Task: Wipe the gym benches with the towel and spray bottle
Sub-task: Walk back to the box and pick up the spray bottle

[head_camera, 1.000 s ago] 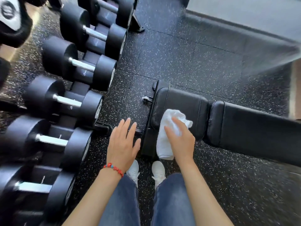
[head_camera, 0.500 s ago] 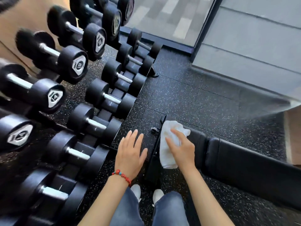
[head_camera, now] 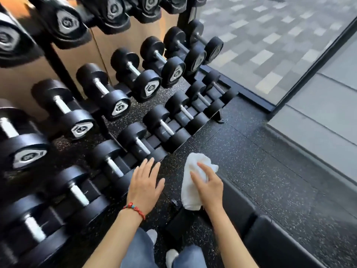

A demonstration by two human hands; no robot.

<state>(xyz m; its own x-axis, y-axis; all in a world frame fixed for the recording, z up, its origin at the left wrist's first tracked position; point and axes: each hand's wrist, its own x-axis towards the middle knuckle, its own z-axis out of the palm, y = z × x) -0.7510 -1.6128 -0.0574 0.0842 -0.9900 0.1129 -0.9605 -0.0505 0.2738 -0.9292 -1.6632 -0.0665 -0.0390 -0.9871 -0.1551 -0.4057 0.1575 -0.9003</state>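
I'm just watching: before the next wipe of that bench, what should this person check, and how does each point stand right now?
1. Towel in hand: ok, the right hand holds it.
2. Towel on the bench: cannot tell; it looks lifted over the bench's end.
3. Spray bottle within reach: not ok, none in view.
4. Left hand free: ok, open and empty, hovering near the dumbbells.
5. Bench top free of objects: ok for the part in view.
6. View steady: not ok, the picture is motion-blurred.

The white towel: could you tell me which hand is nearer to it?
Right. The right hand holds the white towel; the left hand hovers open beside it, not touching it.
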